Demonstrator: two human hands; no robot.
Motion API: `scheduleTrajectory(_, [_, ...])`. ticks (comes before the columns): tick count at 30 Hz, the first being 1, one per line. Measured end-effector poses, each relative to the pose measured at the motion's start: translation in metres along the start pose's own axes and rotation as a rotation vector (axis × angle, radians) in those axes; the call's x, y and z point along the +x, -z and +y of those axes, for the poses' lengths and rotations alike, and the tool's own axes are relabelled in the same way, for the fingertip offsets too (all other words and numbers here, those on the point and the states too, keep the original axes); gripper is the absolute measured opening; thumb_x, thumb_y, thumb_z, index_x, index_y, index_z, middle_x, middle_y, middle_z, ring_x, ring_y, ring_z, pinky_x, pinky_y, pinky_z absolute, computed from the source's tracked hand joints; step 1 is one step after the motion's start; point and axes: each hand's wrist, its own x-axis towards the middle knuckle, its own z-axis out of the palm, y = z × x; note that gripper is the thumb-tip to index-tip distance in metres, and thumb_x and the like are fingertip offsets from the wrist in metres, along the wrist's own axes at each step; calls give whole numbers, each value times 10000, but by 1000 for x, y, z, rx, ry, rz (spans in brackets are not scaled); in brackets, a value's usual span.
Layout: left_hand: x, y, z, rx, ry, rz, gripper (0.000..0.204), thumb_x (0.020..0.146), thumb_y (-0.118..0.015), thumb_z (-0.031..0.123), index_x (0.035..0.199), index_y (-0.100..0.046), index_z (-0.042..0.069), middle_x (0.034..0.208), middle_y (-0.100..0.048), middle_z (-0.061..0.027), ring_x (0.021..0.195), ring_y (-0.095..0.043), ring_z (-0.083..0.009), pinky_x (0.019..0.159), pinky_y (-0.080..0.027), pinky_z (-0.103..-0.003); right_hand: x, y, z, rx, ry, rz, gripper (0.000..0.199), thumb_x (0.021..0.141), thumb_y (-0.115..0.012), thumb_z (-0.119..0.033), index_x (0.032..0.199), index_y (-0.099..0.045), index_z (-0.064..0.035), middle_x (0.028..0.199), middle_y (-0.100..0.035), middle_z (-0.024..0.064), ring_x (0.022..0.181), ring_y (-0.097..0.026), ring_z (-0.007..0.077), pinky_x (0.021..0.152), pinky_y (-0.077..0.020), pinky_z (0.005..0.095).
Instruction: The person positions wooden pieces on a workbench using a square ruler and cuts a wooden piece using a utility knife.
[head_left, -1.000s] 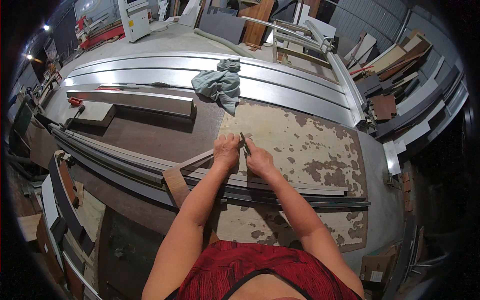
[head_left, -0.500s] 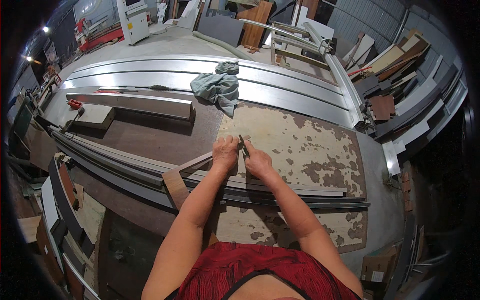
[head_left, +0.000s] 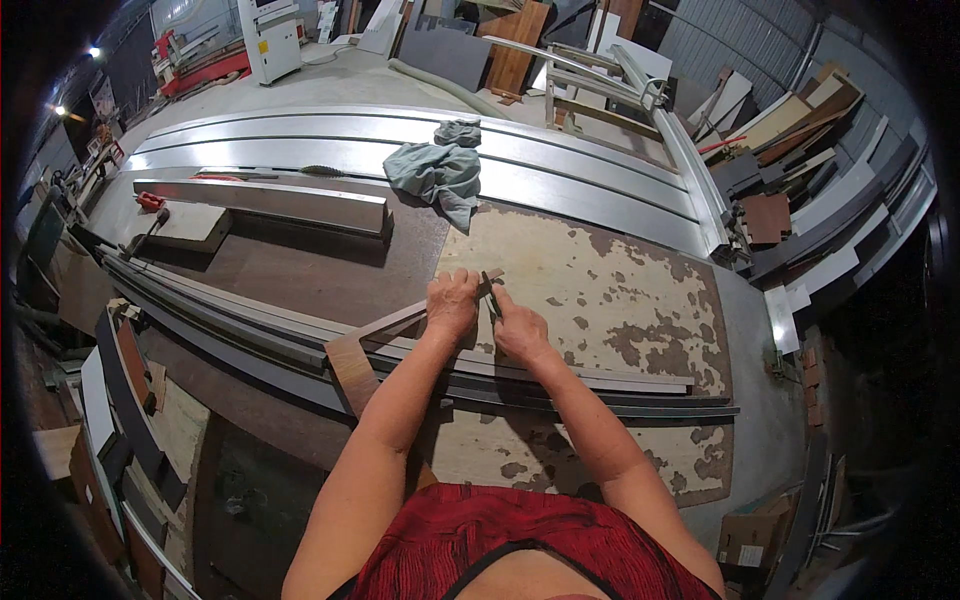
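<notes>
My left hand [head_left: 453, 303] is closed over the narrow arm of an angled wooden board [head_left: 350, 372], close to its far end. The board's wider part slants toward me on the left, and its lower end is partly hidden by my left forearm. In my right hand [head_left: 519, 328] is a slim dark hand tool [head_left: 487, 287], gripped with its tip pointing away from me. It meets the end of the wooden arm just right of my left fingers. Its exact kind is too small to make out. Long grey strips [head_left: 590, 380] lie under my wrists.
A crumpled grey-green cloth [head_left: 440, 172] lies against the silver sliding table [head_left: 590, 180]. At left are a long metal-faced fence [head_left: 270, 205] and a pale block [head_left: 185, 228] with a red-ended tool. The worktop [head_left: 640, 300] has peeling patches. Leaning boards [head_left: 800, 130] crowd the right.
The tool in my right hand has tilted slightly and shifted a little at the wooden end. My left hand keeps its place on the board.
</notes>
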Motion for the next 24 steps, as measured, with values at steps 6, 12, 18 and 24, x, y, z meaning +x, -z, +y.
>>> scheduleTrajectory(6, [-1, -1, -1, -22, 0, 28, 171, 770, -612, 153, 935, -597, 114, 909, -596, -60, 862, -585, -299, 685, -455, -433, 12, -3, 1, -26, 10, -2, 620, 807, -493, -122, 1412, -361, -165, 906, -669, 236, 867, -650, 418, 782, -497, 519])
scheduleTrajectory(12, [-1, 4, -1, 32, 17, 1, 167, 771, -612, 156, 933, -604, 116, 899, -597, -57, 871, -581, -298, 695, -457, -436, -17, -1, 6, -17, 17, -20, 605, 814, -498, -148, 1405, -369, -172, 901, -661, 241, 853, -641, 421, 783, -485, 528])
scheduleTrajectory(18, [0, 5, 3, -27, 7, 14, 172, 770, -612, 149, 939, -610, 115, 914, -598, -60, 873, -582, -297, 693, -457, -435, 11, -4, 9, 3, 25, 27, 590, 815, -512, -170, 1392, -387, -179, 903, -655, 247, 857, -633, 425, 792, -479, 529])
scheduleTrajectory(24, [-2, 3, -1, -15, 22, 6, 185, 773, -606, 140, 956, -609, 115, 926, -595, -61, 878, -580, -298, 694, -454, -439, 8, -3, 4, -2, 19, 16, 598, 809, -522, -163, 1391, -389, -191, 891, -656, 241, 843, -631, 431, 788, -480, 529])
